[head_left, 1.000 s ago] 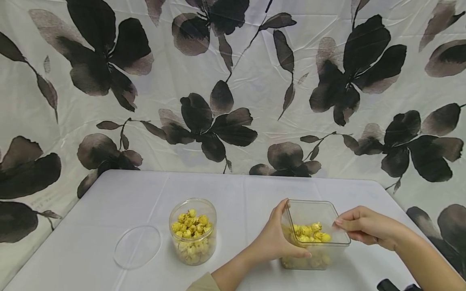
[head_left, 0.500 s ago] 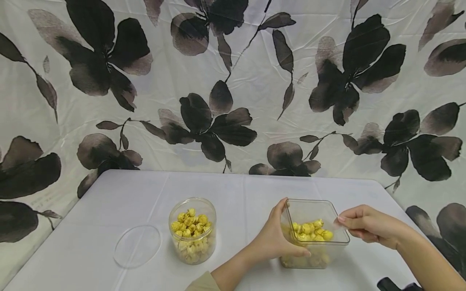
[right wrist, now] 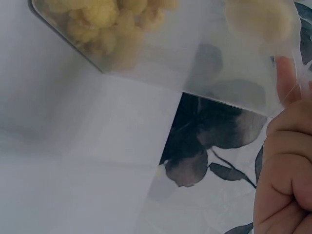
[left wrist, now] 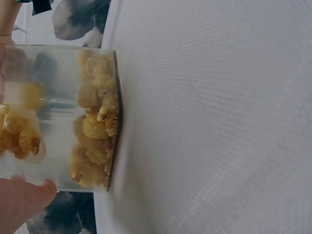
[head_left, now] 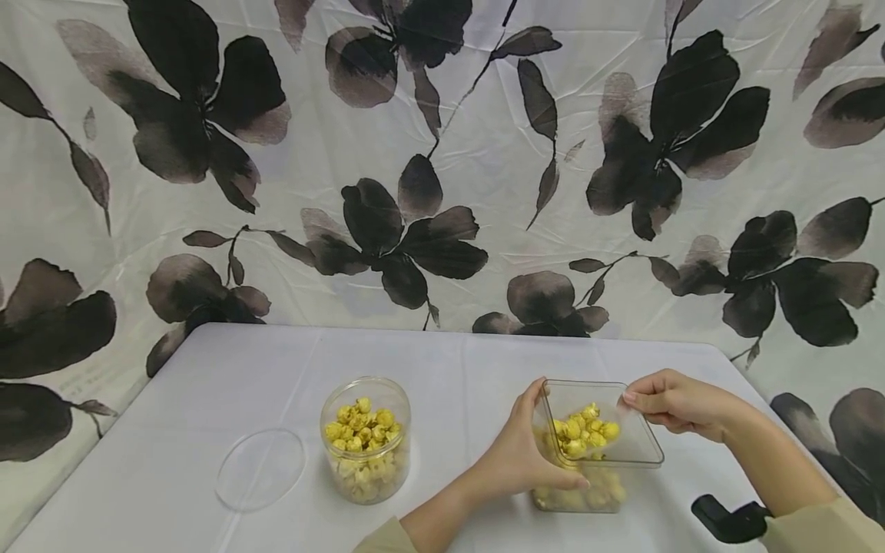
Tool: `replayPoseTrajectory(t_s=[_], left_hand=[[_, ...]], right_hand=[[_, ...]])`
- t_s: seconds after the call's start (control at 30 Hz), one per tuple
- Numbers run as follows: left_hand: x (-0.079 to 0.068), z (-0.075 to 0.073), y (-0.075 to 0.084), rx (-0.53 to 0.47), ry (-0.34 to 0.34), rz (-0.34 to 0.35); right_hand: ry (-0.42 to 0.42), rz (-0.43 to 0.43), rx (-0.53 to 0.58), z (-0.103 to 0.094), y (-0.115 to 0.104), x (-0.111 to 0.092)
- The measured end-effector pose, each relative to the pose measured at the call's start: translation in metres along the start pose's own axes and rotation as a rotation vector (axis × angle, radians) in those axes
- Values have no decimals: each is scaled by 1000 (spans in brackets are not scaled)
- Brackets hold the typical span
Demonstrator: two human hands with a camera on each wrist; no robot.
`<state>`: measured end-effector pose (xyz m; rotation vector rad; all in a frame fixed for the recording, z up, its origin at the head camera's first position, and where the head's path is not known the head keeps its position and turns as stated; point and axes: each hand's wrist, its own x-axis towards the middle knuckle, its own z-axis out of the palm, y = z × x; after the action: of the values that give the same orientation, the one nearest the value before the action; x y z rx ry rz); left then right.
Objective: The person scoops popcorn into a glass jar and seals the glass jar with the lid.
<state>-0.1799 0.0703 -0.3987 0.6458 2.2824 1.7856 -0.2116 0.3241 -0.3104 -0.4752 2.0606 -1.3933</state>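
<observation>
A clear square container [head_left: 643, 463] with yellow popcorn [head_left: 584, 434] in it stands at the right of the table. My left hand [head_left: 515, 453] grips its left side, thumb along the front and fingers at the far corner. Above the container's right rim, my right hand [head_left: 681, 403] pinches the end of a see-through scoop [left wrist: 40, 157]. Popcorn lies in the scoop, raised off the layer at the bottom, as the left wrist view shows. In the right wrist view the right hand's fingers [right wrist: 287, 165] are curled, and the scoop's handle is hard to make out.
A round clear jar [head_left: 366, 480] full of popcorn stands left of the container. Beside it a clear round lid [head_left: 261, 470] lies flat on the white table [head_left: 173, 399]. A black object [head_left: 729, 518] is by the right sleeve. Floral cloth [head_left: 415, 253] hangs behind.
My right hand has moved up and to the left, and the scoop has lifted popcorn from the bottom layer. The left hand and the container stay in place.
</observation>
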Motion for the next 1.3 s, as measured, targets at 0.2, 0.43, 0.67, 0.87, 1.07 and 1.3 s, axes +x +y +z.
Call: replayPoseTrajectory(t_s=[0.2, 0.43, 0.67, 0.87, 1.07, 1.3], left_hand=[[-1, -1, 1, 7, -6, 5], [0, 0, 0, 8, -14, 2], [0, 1, 0, 5, -11, 1], [0, 2, 0, -5, -14, -2], [0, 1, 1, -4, -15, -4], [0, 0, 1, -12, -9, 3]], right_hand=[[-7, -8, -18, -3, -1, 3], [-52, 0, -13, -7, -1, 3], [-90, -8, 23, -9, 1, -3], [-80, -18, 52, -5, 4, -12], [-14, -29, 67, 6, 8, -29], [77, 14, 76, 21, 6, -33]])
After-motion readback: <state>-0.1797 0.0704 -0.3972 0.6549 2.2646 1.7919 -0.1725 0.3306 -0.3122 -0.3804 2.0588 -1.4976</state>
